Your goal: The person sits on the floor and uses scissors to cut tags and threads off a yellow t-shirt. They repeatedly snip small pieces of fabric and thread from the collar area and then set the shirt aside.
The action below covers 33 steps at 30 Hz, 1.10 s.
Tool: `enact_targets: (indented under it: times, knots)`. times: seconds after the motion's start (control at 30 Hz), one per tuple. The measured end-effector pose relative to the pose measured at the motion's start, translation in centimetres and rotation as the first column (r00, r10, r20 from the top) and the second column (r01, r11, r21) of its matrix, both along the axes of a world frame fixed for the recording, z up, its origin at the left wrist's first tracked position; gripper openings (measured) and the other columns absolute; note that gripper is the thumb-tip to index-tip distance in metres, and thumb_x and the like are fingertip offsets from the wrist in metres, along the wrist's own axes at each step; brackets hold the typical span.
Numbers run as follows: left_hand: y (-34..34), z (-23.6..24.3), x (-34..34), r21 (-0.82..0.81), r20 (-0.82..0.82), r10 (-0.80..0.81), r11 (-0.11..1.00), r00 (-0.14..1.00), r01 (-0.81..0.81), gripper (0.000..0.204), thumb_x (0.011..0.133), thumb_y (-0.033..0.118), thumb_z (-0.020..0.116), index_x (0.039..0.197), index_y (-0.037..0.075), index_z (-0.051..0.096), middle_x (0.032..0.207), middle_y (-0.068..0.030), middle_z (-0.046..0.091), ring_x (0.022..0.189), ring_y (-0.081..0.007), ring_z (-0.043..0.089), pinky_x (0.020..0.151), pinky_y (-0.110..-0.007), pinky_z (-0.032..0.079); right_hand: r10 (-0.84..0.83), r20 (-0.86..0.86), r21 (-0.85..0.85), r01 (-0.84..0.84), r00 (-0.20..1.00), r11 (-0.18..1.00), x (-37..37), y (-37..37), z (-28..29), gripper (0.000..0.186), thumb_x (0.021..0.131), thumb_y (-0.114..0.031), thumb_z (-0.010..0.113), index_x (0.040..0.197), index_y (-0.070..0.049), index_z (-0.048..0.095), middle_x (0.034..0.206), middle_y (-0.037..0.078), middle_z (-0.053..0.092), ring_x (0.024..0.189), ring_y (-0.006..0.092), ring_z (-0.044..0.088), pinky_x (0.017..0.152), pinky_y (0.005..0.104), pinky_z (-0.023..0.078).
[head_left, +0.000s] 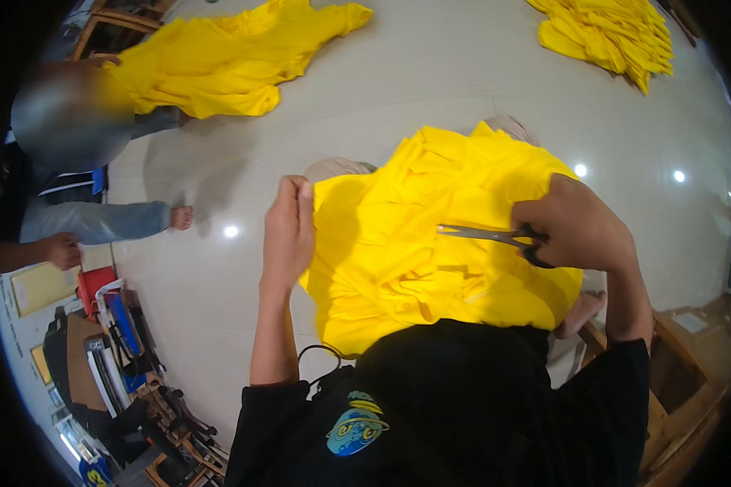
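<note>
Presently, in the head view, pinching the upper left edge of yellow cloth [398, 213] with the left hand [289, 226]; gripping scissors [489, 234] in the right hand [581, 223], over cloth draped from the lap's near edge to the knees [339, 168].

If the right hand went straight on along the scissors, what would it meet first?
Likely folds of the yellow cloth, then perhaps the left hand; clearance between scissors and cloth is unclear.

Moderately bright light, seemingly overhead: three main glare spots on glossy floor [211, 341], two toward its right edge; soft shadows across yellow fabric [439, 183]; round blur beside floor's left edge; periphery bowed, corners black.
</note>
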<state>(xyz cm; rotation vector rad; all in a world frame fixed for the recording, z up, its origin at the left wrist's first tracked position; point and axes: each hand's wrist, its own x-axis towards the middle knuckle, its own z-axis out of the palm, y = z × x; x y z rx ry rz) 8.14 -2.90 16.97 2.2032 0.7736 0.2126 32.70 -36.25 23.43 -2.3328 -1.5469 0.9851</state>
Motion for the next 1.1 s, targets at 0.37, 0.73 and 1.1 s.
enact_targets:
  times: [0.37,0.73,1.1]
  knots:
    - [20.0,-14.2,-1.8,-0.028,0.199,0.534,0.841,0.822,-0.54,0.024,0.12,0.02,0.061,0.126,-0.001,0.069,0.094,-0.0077,0.075,0.084,-0.0167,0.076,0.075,-0.034,0.061,-0.128,-0.19,0.242,0.173,0.973,0.955,0.4,-2.4,-1.5,0.026,0.083,-0.008,0.095,0.106,-0.005,0.083,0.082,0.009,0.08,0.072,0.0256,0.074,0.071,0.034,0.056]
    - [-4.5,-0.6,3.7,-0.309,0.023,-0.559,0.785,0.829,0.537,0.021,0.113,0.022,0.072,0.118,0.002,0.074,0.104,-0.0119,0.077,0.093,-0.0242,0.073,0.086,-0.037,0.058,-0.385,-0.32,0.605,0.499,0.866,0.62,-0.1,-2.3,-3.7,0.045,0.087,-0.014,0.098,0.126,-0.008,0.076,0.114,0.011,0.085,0.102,0.0257,0.082,0.09,0.0373,0.058]
    - [-6.1,-1.0,2.8,-0.355,-0.037,-0.57,0.775,0.821,0.522,0.027,0.107,0.025,0.082,0.12,0.002,0.075,0.111,-0.0139,0.078,0.099,-0.0304,0.074,0.091,-0.039,0.059,-0.506,-0.374,0.553,0.624,0.778,0.551,-0.9,-2.3,-7.1,0.043,0.088,-0.007,0.096,0.125,-0.007,0.074,0.106,0.006,0.086,0.099,0.0209,0.08,0.085,0.0339,0.055]
